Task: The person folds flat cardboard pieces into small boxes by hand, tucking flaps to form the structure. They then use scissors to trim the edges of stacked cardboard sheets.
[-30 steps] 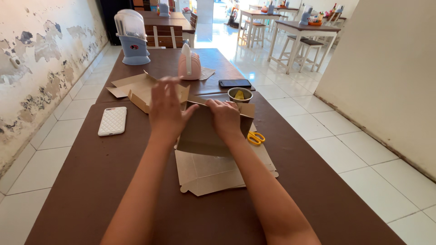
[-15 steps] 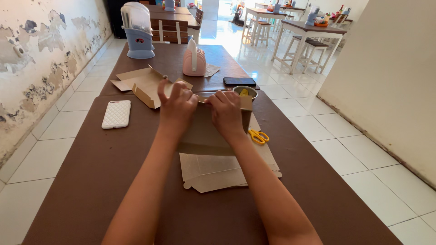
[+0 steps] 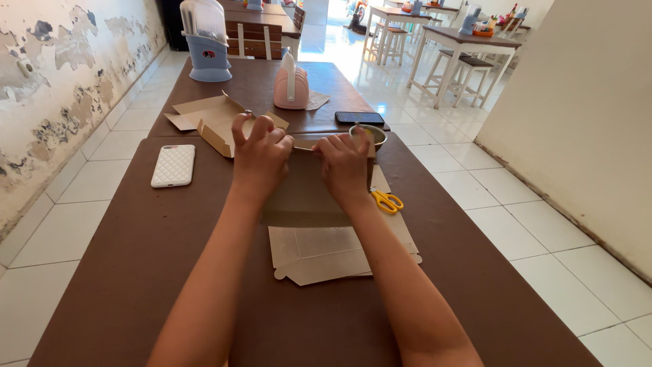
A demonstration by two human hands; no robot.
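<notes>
Both hands, left (image 3: 260, 158) and right (image 3: 345, 164), still press the cardboard panel (image 3: 303, 197), fingers curled.

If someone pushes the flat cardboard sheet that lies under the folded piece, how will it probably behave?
The flat cardboard sheet looks thin and wide, so it is probably light and would slide easily on the smooth brown table. Its cut tabs and creases suggest it bends along those lines instead of staying stiff. Both hands press the folded cardboard piece above it, which may pin it.

Brown folded cardboard sheet (image 3: 305, 197) mid long brown wooden table (image 3: 136, 272), on flat pale cardboard blanks (image 3: 326, 255). White quilted phone (image 3: 173, 165) to its left, yellow-handled scissors (image 3: 387, 201) right, open tan cardboard box (image 3: 214, 122) behind-left, black phone (image 3: 359, 117) behind-right.
</notes>
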